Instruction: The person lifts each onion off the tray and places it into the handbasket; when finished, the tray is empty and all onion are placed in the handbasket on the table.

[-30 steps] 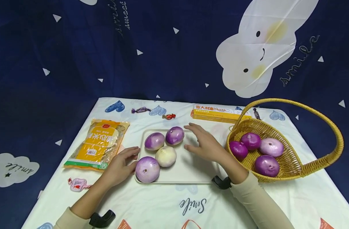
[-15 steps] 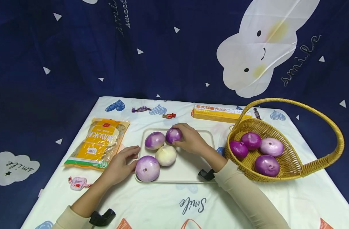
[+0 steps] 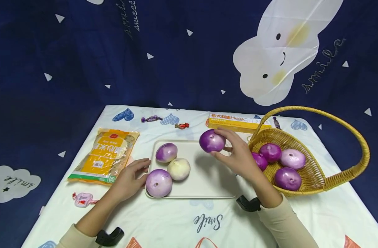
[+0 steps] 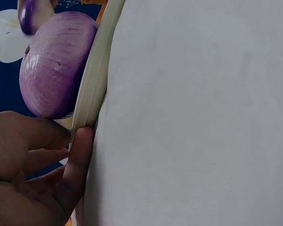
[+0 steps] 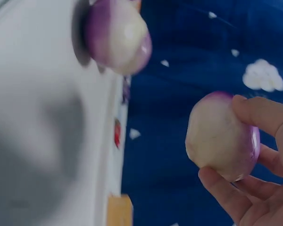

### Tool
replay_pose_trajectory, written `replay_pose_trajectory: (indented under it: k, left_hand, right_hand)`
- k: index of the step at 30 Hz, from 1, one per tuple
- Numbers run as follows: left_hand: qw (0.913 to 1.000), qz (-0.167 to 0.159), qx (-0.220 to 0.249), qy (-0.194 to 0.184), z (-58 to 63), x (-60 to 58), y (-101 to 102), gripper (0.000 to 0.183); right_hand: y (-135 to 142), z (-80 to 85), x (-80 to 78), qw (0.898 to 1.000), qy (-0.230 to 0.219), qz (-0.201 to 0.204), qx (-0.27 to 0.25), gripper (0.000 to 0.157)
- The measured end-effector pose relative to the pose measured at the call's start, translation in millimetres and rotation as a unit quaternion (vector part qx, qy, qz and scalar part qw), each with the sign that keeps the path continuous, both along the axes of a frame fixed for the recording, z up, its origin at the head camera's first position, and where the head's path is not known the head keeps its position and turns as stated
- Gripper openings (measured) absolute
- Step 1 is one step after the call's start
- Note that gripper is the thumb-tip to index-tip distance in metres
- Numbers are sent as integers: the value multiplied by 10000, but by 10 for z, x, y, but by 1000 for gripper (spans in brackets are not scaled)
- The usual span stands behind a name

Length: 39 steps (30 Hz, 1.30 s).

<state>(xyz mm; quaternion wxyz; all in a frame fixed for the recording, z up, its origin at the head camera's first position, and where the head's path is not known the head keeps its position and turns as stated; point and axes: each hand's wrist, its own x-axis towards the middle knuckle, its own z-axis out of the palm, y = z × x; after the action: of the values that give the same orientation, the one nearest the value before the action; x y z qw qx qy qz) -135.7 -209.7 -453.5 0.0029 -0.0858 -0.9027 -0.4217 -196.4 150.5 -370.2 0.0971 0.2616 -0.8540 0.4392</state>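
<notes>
From my end: the right hand (image 3: 235, 155) grips an onion (image 3: 212, 141) above the back edge of the tray (image 3: 204, 182), thumb low on one side, fingers spread round the other, clear of its shadow on the tray; bent wide since the onion is fat and looks slick. Left hand (image 3: 130, 181) pinches the tray's left rim, fingers bent a little and nearly together, probably to steady it; I see no onion in its hold. Left-side grouping on the tray likely leaves the rest bare: one big onion (image 3: 159, 183) at the near corner, one pale onion (image 3: 178, 169) just beside it, one smaller onion (image 3: 166, 153) behind. Basket (image 3: 316, 175), right of the tray, has four onions (image 3: 292, 159); deep sides should stop rolling. Count: eight onions, one tray, one basket, one bag (image 3: 106, 155) left of the tray, one box (image 3: 235, 124) behind the tray to the right, four candies: purple (image 3: 151, 118) and red (image 3: 181, 126) behind the tray, dark (image 3: 276, 122) beyond its back right, pink (image 3: 83, 199) left of its near corner.
</notes>
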Motion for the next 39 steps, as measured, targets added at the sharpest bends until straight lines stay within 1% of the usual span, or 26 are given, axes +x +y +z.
replay_pose_trajectory:
  k: [3, 5, 8, 10, 12, 14, 16, 18, 19, 23, 26, 29, 32, 35, 39]
  left_hand:
    - [10000, 2, -11, 18, -4, 0, -10, 46]
    - [10000, 6, -4, 29, -10, -1, -13, 46]
    - [10000, -15, 38, 57, -15, -3, -14, 46]
    - [10000, -34, 64, 68, -18, -2, -17, 46]
    - [9999, -53, 72, 83, -23, -3, -24, 46]
    - [9999, -47, 43, 97, -28, -6, -31, 46]
    - [9999, -27, 7, 110, -29, -7, -38, 46]
    - [9999, -15, 8, 119, -27, -7, -42, 46]
    - [9999, -16, 24, 123, -26, -6, -43, 46]
    - [9998, -71, 82, 136, -25, -3, -36, 46]
    - [9999, -65, 84, 123, -34, -3, -28, 45]
    - [9999, -26, 83, 89, -45, -7, -18, 45]
    - [9999, -24, 117, 53, -50, -10, -11, 45]
    - [9999, -26, 111, 47, -51, -8, -12, 45]
    - [9999, -11, 102, 62, -49, -6, -17, 46]
  right_hand:
    - [265, 69, 152, 9992, 213, -337, 36, 66]
    - [467, 100, 248, 9972, 382, -608, 203, 68]
    - [790, 139, 398, 9930, 477, -1009, 394, 72]
    - [1006, 160, 491, 9896, 463, -1289, 436, 74]
    - [1207, 172, 567, 9860, 348, -1582, 393, 75]
    - [1381, 172, 603, 9792, 343, -1948, 456, 75]
    - [1518, 155, 600, 9721, 292, -2267, 522, 73]
    - [1620, 116, 565, 9626, 212, -2583, 789, 71]
    - [1654, 93, 541, 9590, 117, -2675, 931, 70]
    - [1723, -14, 455, 9463, -533, -2813, 1500, 74]
    - [1723, -65, 410, 9421, -827, -2827, 1602, 77]
    - [1718, -80, 394, 9400, -863, -2858, 1654, 78]
    - [1729, -74, 408, 9396, -831, -2807, 1774, 78]
    - [1745, -86, 439, 9419, -773, -2682, 1868, 76]
    - [1755, -123, 463, 9477, -617, -2498, 1889, 75]
